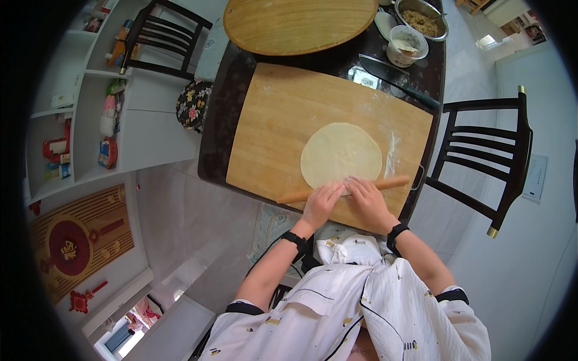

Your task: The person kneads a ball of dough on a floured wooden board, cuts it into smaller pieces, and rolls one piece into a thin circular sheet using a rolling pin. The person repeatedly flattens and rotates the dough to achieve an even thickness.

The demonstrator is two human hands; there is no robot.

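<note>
A thin round sheet of dough (341, 150) lies on the large wooden board (277, 114). A long wooden rolling pin (392, 182) runs across the dough's near edge, at a slight slant. My left hand (323, 201) and my right hand (365, 198) are side by side over the middle of the pin, fingers bent down and closed on it, the fingertips almost meeting. The dough's near edge is at my fingers; whether it wraps the pin there is hidden. Both ends of the pin stick out past my hands.
A cleaver-like knife (385, 71) with a dark handle lies beyond the board. Behind it are a plastic tub of white powder (409, 55) and a metal bowl of filling (441, 30). A round woven tray (298, 27) is at the far edge. Dark chairs (481, 150) flank the table.
</note>
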